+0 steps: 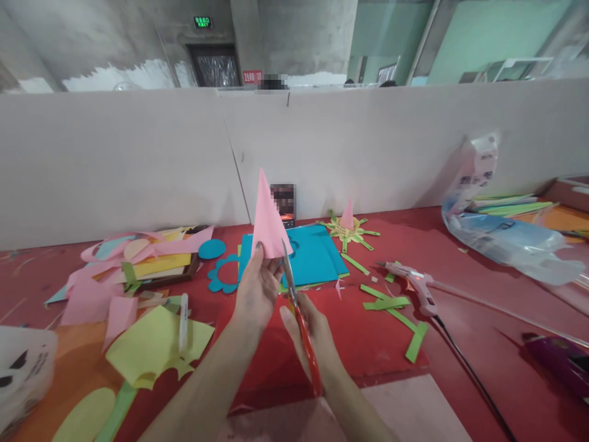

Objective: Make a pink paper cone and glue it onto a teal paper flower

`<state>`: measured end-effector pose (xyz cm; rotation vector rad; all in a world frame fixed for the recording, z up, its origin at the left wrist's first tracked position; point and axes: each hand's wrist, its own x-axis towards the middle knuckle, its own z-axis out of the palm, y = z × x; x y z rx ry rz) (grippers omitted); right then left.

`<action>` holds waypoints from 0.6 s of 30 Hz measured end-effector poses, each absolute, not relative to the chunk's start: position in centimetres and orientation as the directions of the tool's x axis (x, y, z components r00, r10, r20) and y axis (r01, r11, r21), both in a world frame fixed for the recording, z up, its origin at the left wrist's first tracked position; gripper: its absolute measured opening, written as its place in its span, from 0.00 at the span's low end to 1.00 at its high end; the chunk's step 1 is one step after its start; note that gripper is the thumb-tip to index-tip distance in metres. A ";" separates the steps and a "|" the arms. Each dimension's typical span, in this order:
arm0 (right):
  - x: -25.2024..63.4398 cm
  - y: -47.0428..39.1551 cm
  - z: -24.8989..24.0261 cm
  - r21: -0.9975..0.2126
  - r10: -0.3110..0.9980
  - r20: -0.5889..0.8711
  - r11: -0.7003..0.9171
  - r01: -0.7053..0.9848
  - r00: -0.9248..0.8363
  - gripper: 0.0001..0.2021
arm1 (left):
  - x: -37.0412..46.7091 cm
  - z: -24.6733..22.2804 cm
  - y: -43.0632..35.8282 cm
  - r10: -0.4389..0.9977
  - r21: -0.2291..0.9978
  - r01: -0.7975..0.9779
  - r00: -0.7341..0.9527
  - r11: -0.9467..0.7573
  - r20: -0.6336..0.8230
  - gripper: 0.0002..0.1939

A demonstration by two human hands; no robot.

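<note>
My left hand (258, 283) grips a pink paper cone (267, 224) near its wide lower end, the tip pointing up. In my right hand (317, 328) is a pair of scissors (307, 347) with red handles; the blades reach up to the cone's lower right edge. Whether the blades touch the paper I cannot tell. Behind the hands lie blue sheets (317, 258) and a blue scalloped ring (215, 279). Further back stands a smaller pink cone (348, 215) on a yellow round piece with green strips radiating from it.
A glue gun (414, 285) with a cord lies right, beside loose green strips (386, 304). Paper scraps (94, 298), a yellow sheet (151, 344) and a white pen (183, 322) spread over the left. A plastic bag (510, 242) rests at far right. A white partition (138, 159) borders the table.
</note>
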<state>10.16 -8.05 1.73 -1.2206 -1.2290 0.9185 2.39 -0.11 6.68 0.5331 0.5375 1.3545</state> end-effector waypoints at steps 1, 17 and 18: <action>10.2 -8.0 1.7 -0.983 0.973 0.172 0.158 0.095 0.156 0.19 | 2.4 6.6 -0.2 0.989 0.642 -0.755 0.139 0.134 -0.043 0.14; 10.3 -8.1 2.2 -0.989 0.977 0.141 0.133 0.064 0.159 0.19 | 2.9 6.6 -0.4 0.980 0.598 -0.777 0.165 0.199 -0.112 0.11; 10.3 -8.1 2.2 -0.989 0.976 0.141 0.133 0.062 0.164 0.19 | 2.9 6.6 -0.4 0.979 0.595 -0.778 0.167 0.201 -0.113 0.11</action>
